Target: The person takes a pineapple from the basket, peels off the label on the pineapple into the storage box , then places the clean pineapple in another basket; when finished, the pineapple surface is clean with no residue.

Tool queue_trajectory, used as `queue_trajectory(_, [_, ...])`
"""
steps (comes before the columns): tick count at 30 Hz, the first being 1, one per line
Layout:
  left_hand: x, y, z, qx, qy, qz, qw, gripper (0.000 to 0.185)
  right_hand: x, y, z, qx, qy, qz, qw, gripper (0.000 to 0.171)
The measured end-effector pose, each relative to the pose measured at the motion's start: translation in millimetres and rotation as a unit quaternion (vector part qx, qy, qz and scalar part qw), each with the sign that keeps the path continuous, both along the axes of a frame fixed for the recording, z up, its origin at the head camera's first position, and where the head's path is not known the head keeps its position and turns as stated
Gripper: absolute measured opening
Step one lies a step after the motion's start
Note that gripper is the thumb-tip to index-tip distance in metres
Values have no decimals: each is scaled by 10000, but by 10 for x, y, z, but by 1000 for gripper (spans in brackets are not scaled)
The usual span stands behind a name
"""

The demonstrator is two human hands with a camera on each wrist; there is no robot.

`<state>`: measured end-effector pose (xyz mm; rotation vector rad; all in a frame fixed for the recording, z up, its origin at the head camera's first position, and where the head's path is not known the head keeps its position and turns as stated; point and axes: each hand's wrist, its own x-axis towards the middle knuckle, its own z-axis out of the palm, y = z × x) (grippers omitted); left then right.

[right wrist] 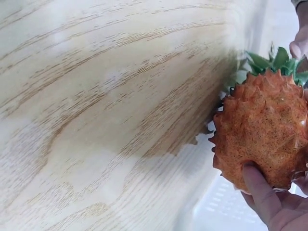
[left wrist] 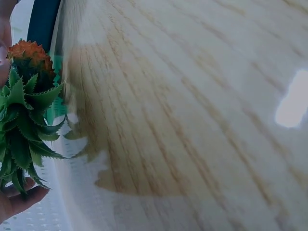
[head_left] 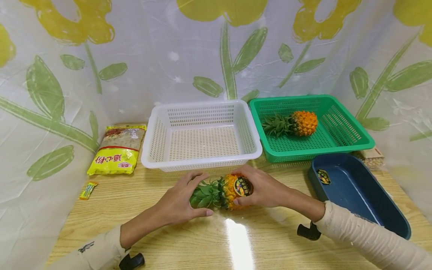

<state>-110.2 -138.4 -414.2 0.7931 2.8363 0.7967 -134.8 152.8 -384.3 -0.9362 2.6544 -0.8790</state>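
Note:
A small pineapple (head_left: 230, 189) lies on its side at the table's front middle, leafy crown (head_left: 206, 194) to the left, a round black label on its orange body. My right hand (head_left: 266, 187) grips the body from the right, thumb on the near side and fingers over the far side. The right wrist view shows a fingertip pressing the fruit's spiky base (right wrist: 269, 130). My left hand (head_left: 179, 198) is spread around the crown, thumb and fingers apart. In the left wrist view its fingers (left wrist: 29, 198) lie by the leaf tips.
Behind stands a white basket (head_left: 202, 163); right of it, a green basket (head_left: 337, 148) holds another pineapple (head_left: 303, 123). A dark blue tray (head_left: 361, 195) with a similar label inside is at the right. A yellow food bag (head_left: 116, 150) and small packet (head_left: 88, 190) lie left.

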Motion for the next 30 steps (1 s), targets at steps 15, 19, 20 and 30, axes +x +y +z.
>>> queue_trajectory(15, [9,2,3,-175,78,83,9998,80,11,19,9,-118,-47,27,9999,74])
queue_trajectory(19, [12,3,0,-198,123,66,9997,78,10,44,6,-187,-240,-38,9995,78])
queue_trajectory(20, [13,2,-2,-201,144,62,9997,77,8,52,5,-222,-294,-46,9993,78])
queue_trajectory(30, [10,4,-12,-184,193,113,9996,72,11,140,-3,-720,-803,-81,9941,58])
